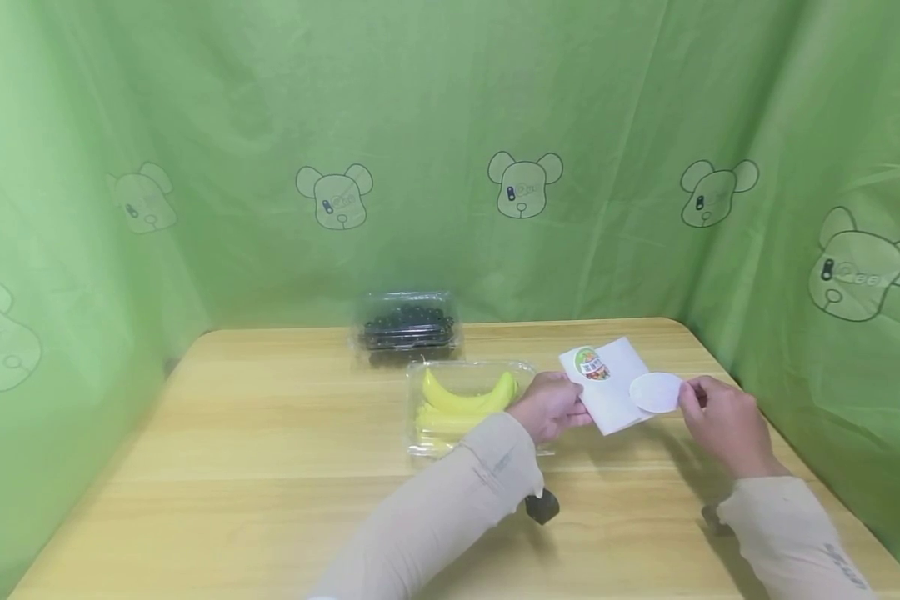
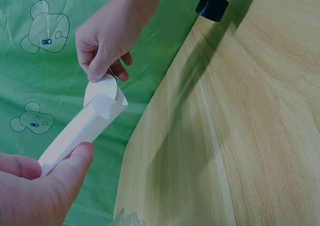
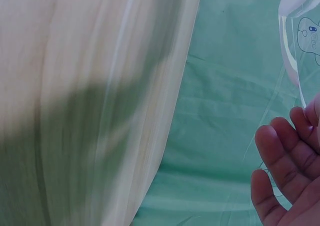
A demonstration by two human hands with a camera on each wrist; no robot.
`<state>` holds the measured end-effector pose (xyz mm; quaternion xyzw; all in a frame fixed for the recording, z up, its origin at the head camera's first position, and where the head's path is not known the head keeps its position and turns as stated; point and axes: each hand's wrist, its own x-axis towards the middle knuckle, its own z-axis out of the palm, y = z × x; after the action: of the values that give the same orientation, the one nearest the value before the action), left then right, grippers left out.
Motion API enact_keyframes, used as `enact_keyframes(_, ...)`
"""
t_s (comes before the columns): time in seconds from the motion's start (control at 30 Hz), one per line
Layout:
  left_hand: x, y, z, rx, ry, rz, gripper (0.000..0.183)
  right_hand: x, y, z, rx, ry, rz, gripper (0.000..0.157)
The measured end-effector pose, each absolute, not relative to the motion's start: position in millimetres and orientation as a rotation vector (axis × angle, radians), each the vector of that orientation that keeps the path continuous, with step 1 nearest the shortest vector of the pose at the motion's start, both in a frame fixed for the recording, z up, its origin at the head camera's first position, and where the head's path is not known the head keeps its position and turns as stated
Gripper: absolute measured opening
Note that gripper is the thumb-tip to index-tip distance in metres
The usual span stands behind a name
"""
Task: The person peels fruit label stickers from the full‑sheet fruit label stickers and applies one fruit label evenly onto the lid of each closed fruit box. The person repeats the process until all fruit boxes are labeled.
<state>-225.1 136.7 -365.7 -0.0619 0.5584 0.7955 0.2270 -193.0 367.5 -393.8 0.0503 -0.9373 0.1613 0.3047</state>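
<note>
My left hand (image 1: pixel 547 407) grips the left edge of a white backing sheet (image 1: pixel 624 364) above the table. On the sheet's upper left is a round label sticker (image 1: pixel 592 364) with a colourful fruit print. My right hand (image 1: pixel 731 421) pinches the right edge of a round white sticker (image 1: pixel 656 392), plain side showing, which overlaps the sheet's right part. In the left wrist view, the sheet (image 2: pixel 75 133) bends in a curve over my left thumb, and the round sticker (image 2: pixel 95 89) hangs from my right fingertips. The right wrist view shows my other right fingers (image 3: pixel 287 158) loosely bent.
Just left of the sheet, a clear plastic box (image 1: pixel 412 400) holds yellow bananas (image 1: pixel 468 403), partly behind my left hand. Farther back stands another clear box (image 1: pixel 450 302) of dark grapes (image 1: pixel 408 327). Green curtains (image 1: pixel 435 100) surround the wooden table (image 1: pixel 270 433) at the back and sides.
</note>
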Motion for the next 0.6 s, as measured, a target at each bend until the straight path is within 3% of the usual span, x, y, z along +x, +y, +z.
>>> enact_keyframes(0.6, -224.7, 139.0, -364.9, -0.194, 1.57, 2.182, 0.022, -191.3, 361.1, -385.9, 0.142, -2.462, 0.438, 0.024)
